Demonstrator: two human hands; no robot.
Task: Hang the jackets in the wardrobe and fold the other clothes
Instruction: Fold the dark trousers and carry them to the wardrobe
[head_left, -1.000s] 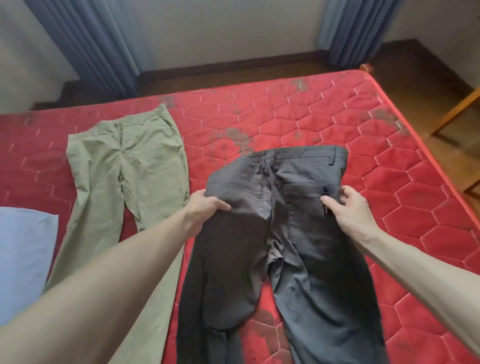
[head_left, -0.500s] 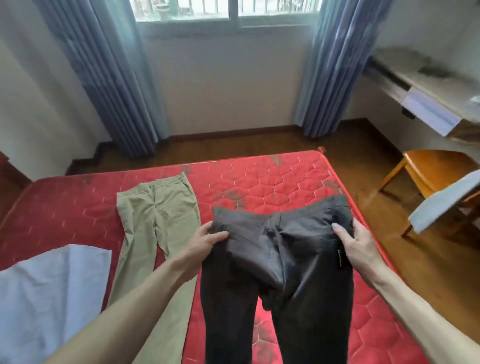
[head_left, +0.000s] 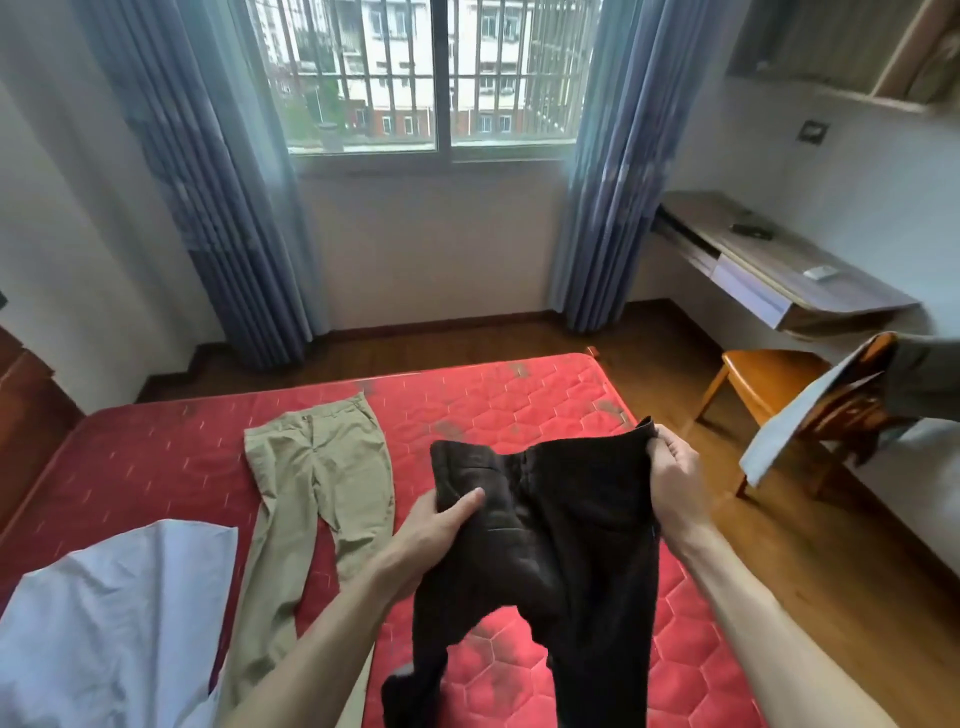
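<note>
Plainly unlabelled dark trousers (head_left: 561, 519), both hands gripping

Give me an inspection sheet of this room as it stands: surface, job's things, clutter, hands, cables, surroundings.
Surface: red quilted mattress, bare, with dark stains.
Job's things: dark trousers held up by the waistband, legs trailing onto the mattress; khaki trousers lying flat; light blue garment at the near left corner.
Clutter: pale cloth draped on the wooden chair; small items on the desk.
Hands: left hand and right hand each grip the dark trousers' waistband.
Cables: nothing seen.
Surroundings: barred window, blue curtains, wooden floor.
</note>
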